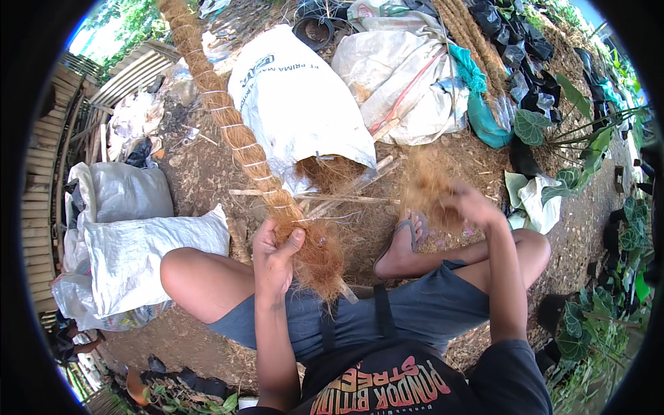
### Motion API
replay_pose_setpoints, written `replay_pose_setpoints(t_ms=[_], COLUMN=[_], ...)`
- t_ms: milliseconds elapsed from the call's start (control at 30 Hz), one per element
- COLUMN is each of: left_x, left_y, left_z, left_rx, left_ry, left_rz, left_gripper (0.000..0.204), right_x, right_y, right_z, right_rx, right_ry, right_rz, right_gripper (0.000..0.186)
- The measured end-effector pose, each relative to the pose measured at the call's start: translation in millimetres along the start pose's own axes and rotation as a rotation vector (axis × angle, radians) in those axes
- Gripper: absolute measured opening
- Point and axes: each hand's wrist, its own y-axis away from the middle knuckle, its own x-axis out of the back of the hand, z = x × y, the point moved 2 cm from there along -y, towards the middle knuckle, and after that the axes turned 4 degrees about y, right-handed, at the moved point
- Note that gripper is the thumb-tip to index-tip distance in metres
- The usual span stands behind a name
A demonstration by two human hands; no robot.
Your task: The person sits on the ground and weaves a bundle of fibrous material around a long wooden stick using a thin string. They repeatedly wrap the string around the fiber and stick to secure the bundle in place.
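Observation:
A long pole wrapped in brown coir fibre (pixel 245 145) and bound with white string runs from the top left to my lap, ending in a shaggy tuft over a pale stick. My left hand (pixel 275 252) is closed round it near that lower end. My right hand (pixel 463 204), out to the right above my leg, holds a loose clump of coir fibre (pixel 430 176), partly blurred. An open white sack (pixel 294 90) lies beyond the pole, with more fibre (pixel 330 171) at its mouth. Thin sticks (pixel 366 197) cross on the soil beside the sack.
White and grey sacks (pixel 155 252) lie at left beside a bamboo wall (pixel 45 194). Crumpled sacks (pixel 394 76), coir poles (pixel 470 38) and black plastic bags (pixel 515 69) are at the back. Leafy plants (pixel 577 332) line the right. My crossed legs (pixel 200 283) rest on the soil.

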Motion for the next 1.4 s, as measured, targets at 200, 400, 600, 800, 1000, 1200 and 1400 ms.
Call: replay_pose_setpoints(t_ms=[200,400,600,800,1000,1200,1400], left_x=[2.0,-12.9,-36.6,-44.1,-40.6,-38.3,-38.1], left_y=[-12.2,-15.4,-11.5,-8.8,-8.3,-8.9,-8.1], left_z=[13.3,19.0,22.5,26.3,20.2,16.2,9.1], left_rx=[-0.018,0.030,0.032,0.014,0.058,-0.007,0.062], left_ry=[0.103,0.178,0.118,0.077,0.038,-0.073,-0.071], left_rz=[0.008,-0.058,-0.115,-0.118,-0.096,-0.112,-0.067], left_gripper=[0.036,0.040,0.038,0.032,0.034,0.030,0.029], right_x=[-109.3,-189.0,-205.4,-183.7,-178.3,-179.8,-181.6], right_y=[32.6,-1.3,-28.8,-21.7,-2.4,7.3,15.9], right_z=[16.7,11.7,-31.0,-69.0,-76.0,-68.6,-47.7], right_rx=[0.116,0.439,0.559,0.387,0.516,0.594,0.536], right_ry=[0.142,-0.051,-0.186,-0.599,-0.634,-0.531,-0.688], right_rz=[-0.373,-0.255,-0.366,-0.165,-0.146,0.047,-0.108], right_gripper=[0.045,0.047,0.042,0.040,0.042,0.050,0.046])
